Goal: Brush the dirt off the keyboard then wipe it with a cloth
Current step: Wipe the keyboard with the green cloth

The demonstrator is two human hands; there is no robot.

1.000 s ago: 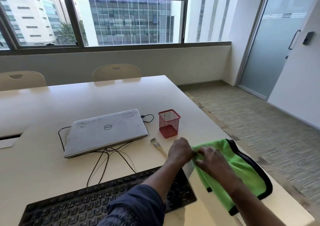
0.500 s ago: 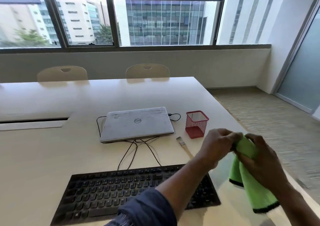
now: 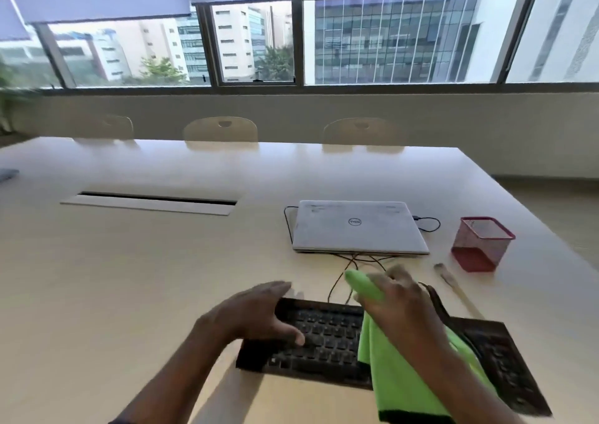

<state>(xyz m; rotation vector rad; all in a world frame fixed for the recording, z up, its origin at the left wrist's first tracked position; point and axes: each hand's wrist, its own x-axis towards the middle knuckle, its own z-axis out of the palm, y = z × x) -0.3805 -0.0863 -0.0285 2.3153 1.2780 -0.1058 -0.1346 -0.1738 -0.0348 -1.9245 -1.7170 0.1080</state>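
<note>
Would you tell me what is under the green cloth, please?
The black keyboard lies under the green cloth, held by the right hand; the keys beneath it are hidden.

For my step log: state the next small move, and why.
Probably press the green cloth onto the keyboard with the right hand and start wiping: the cloth hangs over the keys, the left hand is at the keyboard's left end, and the brush lies aside.

Lower centre: left hand (image 3: pixel 256 316), held flat, at left end of keyboard (image 3: pixel 324 342); right hand (image 3: pixel 402 310) grips green cloth (image 3: pixel 398 381) draped across it.
</note>
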